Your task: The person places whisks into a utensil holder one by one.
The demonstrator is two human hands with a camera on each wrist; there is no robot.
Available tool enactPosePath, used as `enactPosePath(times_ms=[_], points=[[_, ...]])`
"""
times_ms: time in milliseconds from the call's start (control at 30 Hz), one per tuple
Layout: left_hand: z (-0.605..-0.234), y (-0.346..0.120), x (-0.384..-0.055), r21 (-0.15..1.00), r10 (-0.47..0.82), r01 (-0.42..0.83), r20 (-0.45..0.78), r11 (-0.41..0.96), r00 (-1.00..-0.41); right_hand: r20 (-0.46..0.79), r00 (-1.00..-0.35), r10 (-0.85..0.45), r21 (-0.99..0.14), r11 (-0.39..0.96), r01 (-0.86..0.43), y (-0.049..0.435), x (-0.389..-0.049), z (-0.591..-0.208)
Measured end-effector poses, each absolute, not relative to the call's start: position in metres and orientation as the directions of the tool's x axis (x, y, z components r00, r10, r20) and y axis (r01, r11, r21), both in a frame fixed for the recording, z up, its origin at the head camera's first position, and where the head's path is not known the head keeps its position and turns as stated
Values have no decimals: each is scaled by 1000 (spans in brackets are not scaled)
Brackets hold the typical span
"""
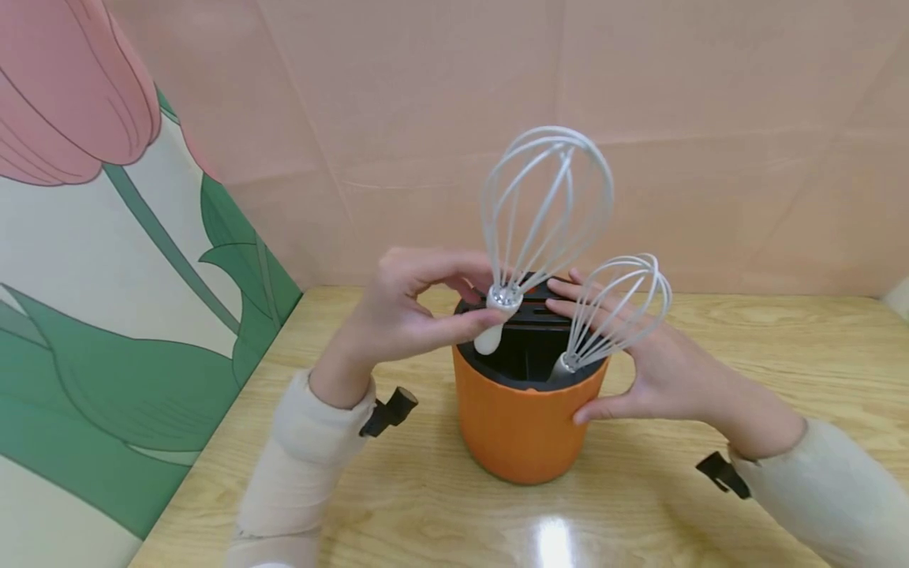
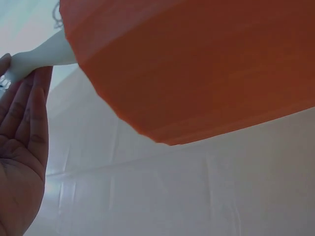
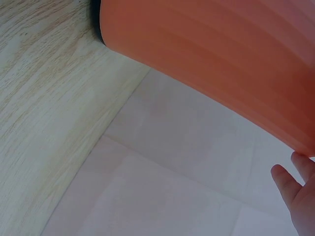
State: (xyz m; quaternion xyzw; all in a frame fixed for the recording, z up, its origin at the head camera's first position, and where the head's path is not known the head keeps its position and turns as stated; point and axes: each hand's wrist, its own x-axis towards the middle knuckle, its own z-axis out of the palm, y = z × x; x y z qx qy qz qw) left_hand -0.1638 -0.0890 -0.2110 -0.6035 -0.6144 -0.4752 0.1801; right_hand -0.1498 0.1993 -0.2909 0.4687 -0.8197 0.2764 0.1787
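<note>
An orange utensil holder (image 1: 525,430) with a black slotted top stands upright on the table. My left hand (image 1: 419,312) pinches a large whisk (image 1: 505,297) just below its wires, over the holder's left side. Its wire loops point up, and the pale handle (image 2: 44,53) slants down by the holder's rim in the left wrist view. A smaller whisk (image 1: 568,363) leans right inside the holder, its lower handle hidden. With fingers spread straight, my right hand (image 1: 660,363) rests on the holder's right side, thumb on the front wall and fingertips at the black top.
The wood-grain table (image 1: 398,505) extends around the holder. Behind it rises a pinkish cloth backdrop (image 1: 426,118), and a panel with a painted tulip (image 1: 142,315) stands along the left. A black strap clip (image 1: 722,473) sticks out at the right wrist.
</note>
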Motion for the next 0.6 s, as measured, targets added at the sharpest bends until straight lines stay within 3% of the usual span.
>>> enactPosePath(times_ms=[600], points=[[-246,-95,-165,453,658,883,703,-121,-270,542,-522,-659,-239,474,-847,199,-148,-294]])
